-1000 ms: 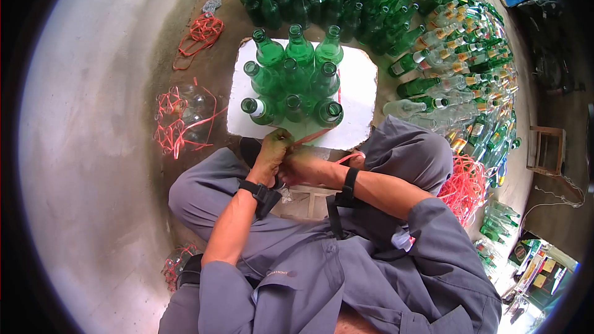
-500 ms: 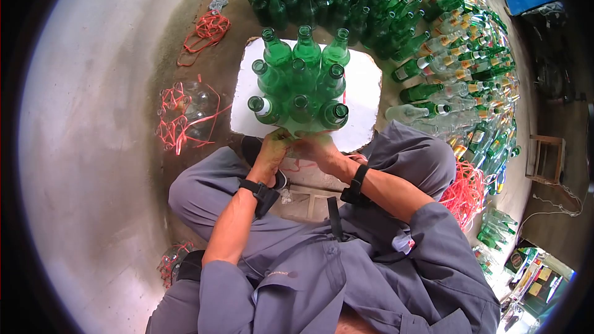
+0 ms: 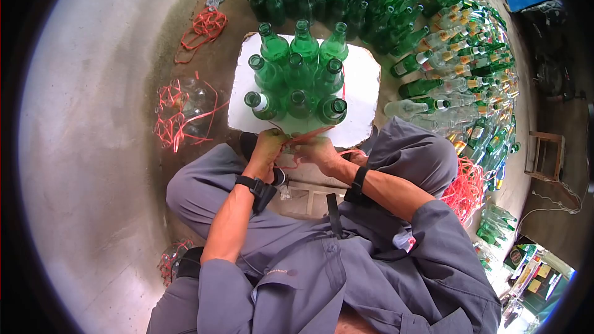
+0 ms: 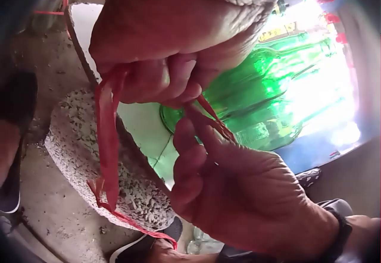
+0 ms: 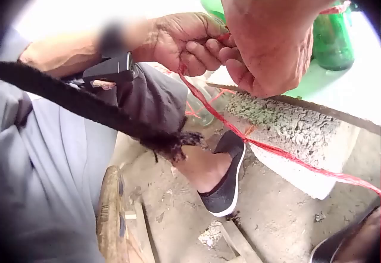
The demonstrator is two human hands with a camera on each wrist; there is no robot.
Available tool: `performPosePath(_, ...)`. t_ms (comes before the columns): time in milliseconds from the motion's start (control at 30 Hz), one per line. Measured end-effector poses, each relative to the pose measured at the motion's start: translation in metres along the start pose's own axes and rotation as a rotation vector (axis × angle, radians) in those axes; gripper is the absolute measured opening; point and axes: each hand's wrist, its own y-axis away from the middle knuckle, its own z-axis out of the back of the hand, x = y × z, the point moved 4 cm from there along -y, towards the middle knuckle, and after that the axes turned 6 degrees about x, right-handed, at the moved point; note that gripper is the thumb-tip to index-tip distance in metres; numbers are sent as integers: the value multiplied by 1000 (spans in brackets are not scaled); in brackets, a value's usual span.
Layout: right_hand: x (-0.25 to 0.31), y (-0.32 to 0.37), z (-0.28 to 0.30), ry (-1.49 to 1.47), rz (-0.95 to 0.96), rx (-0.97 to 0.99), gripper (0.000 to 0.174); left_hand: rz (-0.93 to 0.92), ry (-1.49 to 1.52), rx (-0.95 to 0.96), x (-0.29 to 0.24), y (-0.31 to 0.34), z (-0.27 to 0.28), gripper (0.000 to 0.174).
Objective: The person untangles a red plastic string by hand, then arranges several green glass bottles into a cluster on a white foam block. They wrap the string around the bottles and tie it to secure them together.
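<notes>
Green glass bottles (image 3: 299,74) stand in three rows of three on a white board (image 3: 362,86). A red plastic string (image 3: 315,133) passes round the near side of the group. At the board's near edge, my left hand (image 3: 270,146) grips the string with curled fingers. Close to its right, my right hand (image 3: 317,150) pinches the string too. In the left wrist view, the string (image 4: 108,138) hangs in a flat strip from the left fist. The right wrist view has the two hands' fingertips meeting, and a loose end of string (image 5: 262,147) trails off to the right.
Many green and clear bottles (image 3: 445,59) crowd the floor behind and to the right. Clear bottles bound in red string (image 3: 185,111) lie at the left. Tangled string (image 3: 467,188) sits beside the right knee. A rough pale block (image 5: 292,126) shows beneath the board.
My right hand, earlier crossed low by the left wrist, moved up and right to the board's near edge. Now both hands sit slightly lower, with string showing between them.
</notes>
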Motion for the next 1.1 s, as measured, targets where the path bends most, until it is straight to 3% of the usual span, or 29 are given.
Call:
performPosePath(67,1,2,0,-339,-238,-115,25,-5,-29,-6,-2,2,-2,16)
performPosePath(167,4,-3,4,-286,-322,-121,23,-6,-55,-20,-12,10,-8,18)
performPosePath(367,-9,-1,0,-444,-400,-150,27,-7,-64,-27,3,0,-2,18)
performPosePath(500,-17,-2,-1,-346,-331,-179,22,-49,-25,-14,1,-1,-2,19)
performPosePath(600,-21,-2,0,-551,-435,-258,26,-71,-58,-57,-5,1,-1,21)
performPosePath(700,-23,-6,3,-516,-445,-254,30,-162,63,-230,1,-8,9,23)
performPosePath(767,-24,-3,7,-415,-529,-473,30,-154,10,-293,2,-16,18,29)
performPosePath(800,-30,-7,10,-414,-528,-471,30,-146,-42,-357,3,-19,24,36)
performPosePath(867,-61,-22,24,235,-412,-325,32,-247,-115,-346,1,-28,26,38)
performPosePath(1000,-73,-27,36,323,-252,-390,32,-447,-214,-243,-1,-45,34,52)
performPosePath(1067,-44,-16,38,122,-488,-583,31,-382,-319,-271,-9,-38,31,52)
performPosePath(1100,-33,-14,37,121,-487,-582,31,-314,-425,-298,-13,-35,30,51)
